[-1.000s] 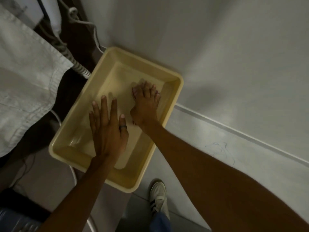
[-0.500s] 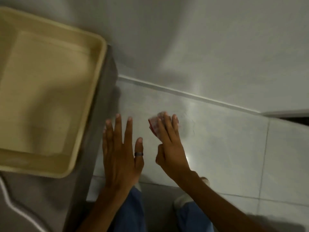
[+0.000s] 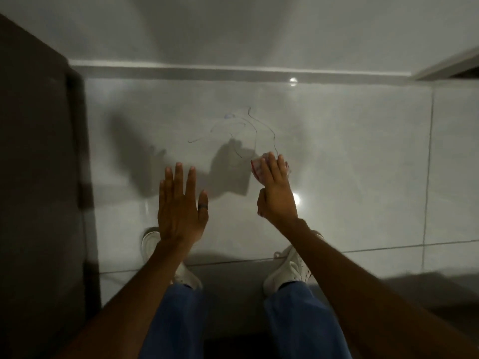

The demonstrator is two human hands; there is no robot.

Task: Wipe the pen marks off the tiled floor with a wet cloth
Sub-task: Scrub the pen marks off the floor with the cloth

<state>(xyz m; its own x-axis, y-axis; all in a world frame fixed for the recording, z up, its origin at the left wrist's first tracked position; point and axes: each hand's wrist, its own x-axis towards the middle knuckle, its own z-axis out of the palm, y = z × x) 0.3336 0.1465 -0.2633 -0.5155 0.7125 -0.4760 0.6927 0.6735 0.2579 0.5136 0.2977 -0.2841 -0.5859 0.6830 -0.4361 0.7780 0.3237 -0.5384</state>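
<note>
Thin dark pen marks scrawl across a glossy pale floor tile in front of me. My right hand holds a small whitish cloth with red print under its fingers, just below and to the right of the scribbles, near the end of one line. My left hand hovers flat with its fingers spread and holds nothing; a dark ring sits on its thumb. It is to the left of the cloth, below the marks.
A dark cabinet side fills the left edge. The wall and its skirting run across the top. My two white shoes and blue trouser legs are at the bottom. A door frame corner shows top right.
The view swung from the yellow basin on the counter down to the floor. The right hand carried the cloth out of the basin and down beside the pen marks; the left hand followed, open.
</note>
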